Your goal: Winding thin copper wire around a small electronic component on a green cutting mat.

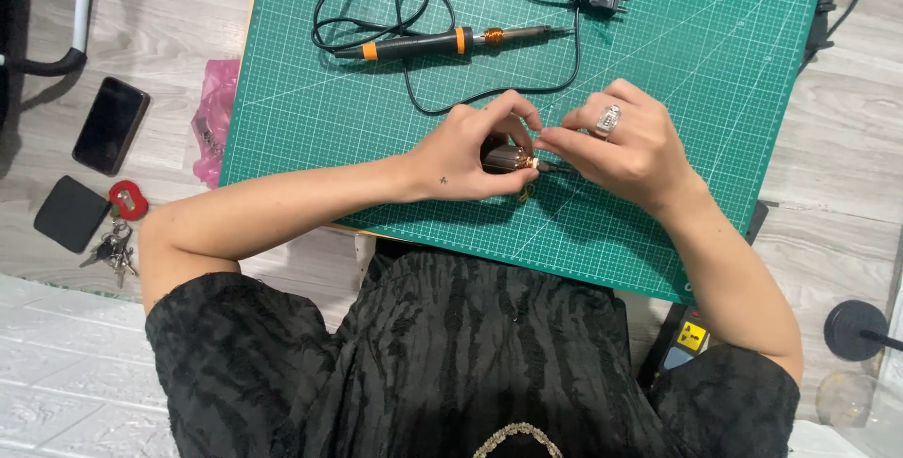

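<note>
Small motor [509, 158] — pinched between left hand [467, 152], right hand [625, 148].

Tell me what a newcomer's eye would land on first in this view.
First, the two hands meeting mid-mat: the left hand and the ringed right hand pinch a small dark cylindrical part with coppery windings between their fingertips. Next, the green cutting mat itself, with a black-and-orange soldering iron and its looped cord lying above the hands. Off to the left on the floor lie a dark phone and a bunch of keys.
</note>
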